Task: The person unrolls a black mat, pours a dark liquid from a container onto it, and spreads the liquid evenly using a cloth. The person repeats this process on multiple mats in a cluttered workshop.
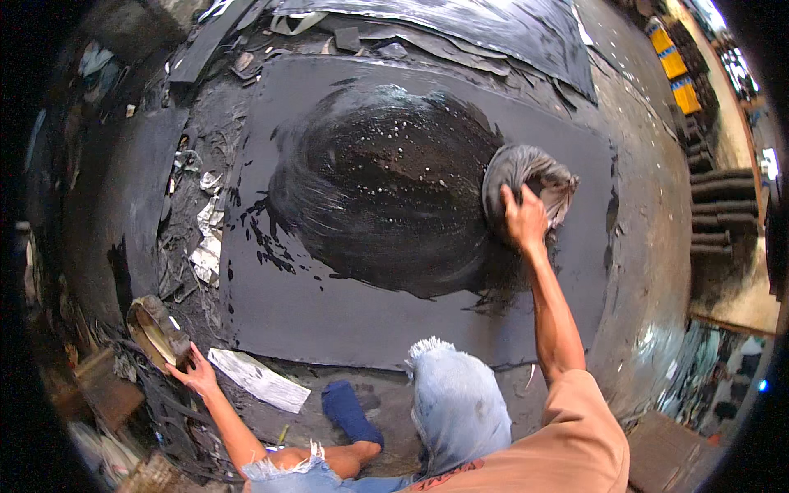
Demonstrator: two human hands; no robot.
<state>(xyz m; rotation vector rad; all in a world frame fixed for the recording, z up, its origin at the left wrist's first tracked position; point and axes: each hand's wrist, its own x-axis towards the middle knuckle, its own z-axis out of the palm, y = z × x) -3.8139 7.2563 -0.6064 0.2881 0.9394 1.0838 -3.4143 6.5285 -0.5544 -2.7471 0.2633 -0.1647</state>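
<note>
A large dark grey sheet [362,329] lies flat on the floor before me, with a wide wet black patch [386,181] smeared over its middle and small pale bubbles or drops in it. My right hand [523,218] grips a bunched grey cloth [526,168] and presses it on the sheet at the patch's right edge. Down at the left, off the sheet, my left hand [194,373] holds the rim of a tilted, stained container [156,333], pale inside. Its thumb and fingers are at the rim; what the container holds is hard to make out.
A white paper strip [259,380] lies by the sheet's near left corner, close to my foot in a dark blue sock [352,412]. Scraps [207,246] line the left edge. Another black sheet [493,33] lies beyond. Dark stacked pieces [723,209] stand at the right.
</note>
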